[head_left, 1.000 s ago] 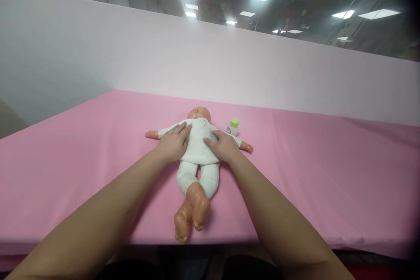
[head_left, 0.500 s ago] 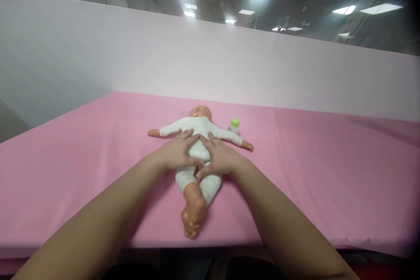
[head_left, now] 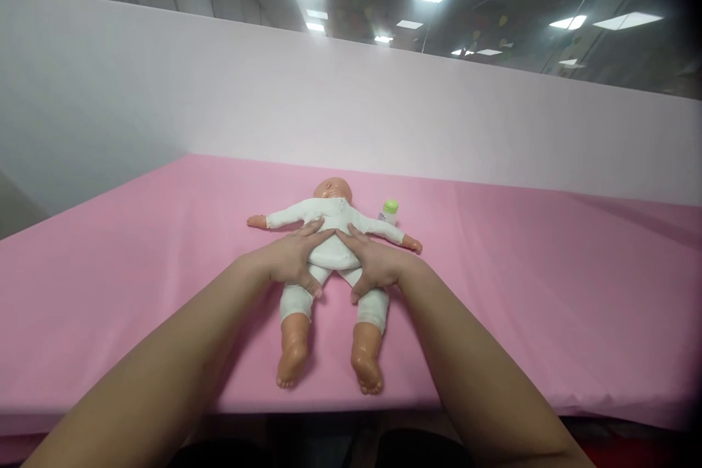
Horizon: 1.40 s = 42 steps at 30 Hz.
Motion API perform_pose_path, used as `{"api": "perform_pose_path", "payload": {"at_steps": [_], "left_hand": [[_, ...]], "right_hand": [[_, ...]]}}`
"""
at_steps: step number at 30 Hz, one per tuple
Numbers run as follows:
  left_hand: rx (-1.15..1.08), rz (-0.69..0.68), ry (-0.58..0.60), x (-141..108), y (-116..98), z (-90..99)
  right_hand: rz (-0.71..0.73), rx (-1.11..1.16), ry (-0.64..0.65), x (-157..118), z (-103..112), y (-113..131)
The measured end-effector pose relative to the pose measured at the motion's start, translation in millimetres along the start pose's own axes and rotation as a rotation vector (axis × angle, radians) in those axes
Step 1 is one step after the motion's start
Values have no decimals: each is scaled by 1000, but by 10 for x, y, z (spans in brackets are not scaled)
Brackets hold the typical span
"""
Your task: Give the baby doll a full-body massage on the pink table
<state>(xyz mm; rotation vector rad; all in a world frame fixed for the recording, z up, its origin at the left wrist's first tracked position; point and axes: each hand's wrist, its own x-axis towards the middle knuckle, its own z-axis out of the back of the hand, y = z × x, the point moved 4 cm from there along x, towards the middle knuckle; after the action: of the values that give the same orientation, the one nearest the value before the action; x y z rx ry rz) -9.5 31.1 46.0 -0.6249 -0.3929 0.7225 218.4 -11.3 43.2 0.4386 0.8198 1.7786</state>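
Observation:
A baby doll [head_left: 332, 252] in a white suit lies stretched out on the pink-covered table, its head away from me and arms out to the sides. Its bare feet point toward me, with the legs apart. Spread over the left side of its waist and hip is my left hand [head_left: 299, 257], thumb on the thigh. My right hand [head_left: 374, 262] rests likewise on the right side, fingers apart and thumb on the other thigh. Both index fingertips nearly meet at the middle of the body. The doll's face does not show.
Beside the doll's right-hand arm stands a small clear bottle [head_left: 389, 212] with a green cap. Pink cloth [head_left: 493, 292] covers the table, whose front edge runs just beyond the feet. A white wall panel [head_left: 356, 110] rises behind, with a glass-like surface above it.
The doll's legs were crossed at the feet and now lie apart. My thumbs, close together before, have moved outward with the thighs. My other fingers stay on the waist.

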Motion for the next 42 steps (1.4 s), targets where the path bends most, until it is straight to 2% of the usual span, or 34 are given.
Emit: {"api": "perform_pose_path", "payload": {"at_steps": [4, 7, 12, 14, 19, 23, 25, 27, 29, 31, 33, 37, 39, 42], "left_hand": [[39, -15, -52, 6, -34, 2], [192, -41, -130, -2, -177, 39], [337, -160, -408, -32, -460, 110], [381, -165, -393, -3, -497, 39], [458, -16, -183, 122, -409, -194], [379, 13, -133, 147, -389, -206], [337, 11, -136, 134, -400, -184], [317, 17, -147, 116, -405, -167], [331, 12, -184, 98, -412, -151], [366, -21, -248, 81, -430, -129], [408, -68, -351, 60, -464, -94], [452, -138, -506, 32, -523, -59], [476, -134, -473, 53, -523, -96], [521, -79, -340, 110, -495, -183]], "right_hand": [[56, -36, -34, -16, 3, 71], [153, -122, -98, -26, 8, 184], [213, -219, -459, -42, 102, 301], [220, -214, -457, -26, 67, 318], [78, -208, -160, 60, -89, 335], [26, -212, -59, 82, -82, 338], [62, -212, -46, 71, -112, 284], [165, -220, -115, 46, -165, 207], [341, -203, -332, -2, -188, 146], [511, -201, -473, -50, -222, 102], [609, -186, -581, -75, -217, 73], [600, -177, -734, -54, -144, 23], [552, -207, -730, -19, -142, 0], [447, -248, -638, 38, -166, -20]]}}
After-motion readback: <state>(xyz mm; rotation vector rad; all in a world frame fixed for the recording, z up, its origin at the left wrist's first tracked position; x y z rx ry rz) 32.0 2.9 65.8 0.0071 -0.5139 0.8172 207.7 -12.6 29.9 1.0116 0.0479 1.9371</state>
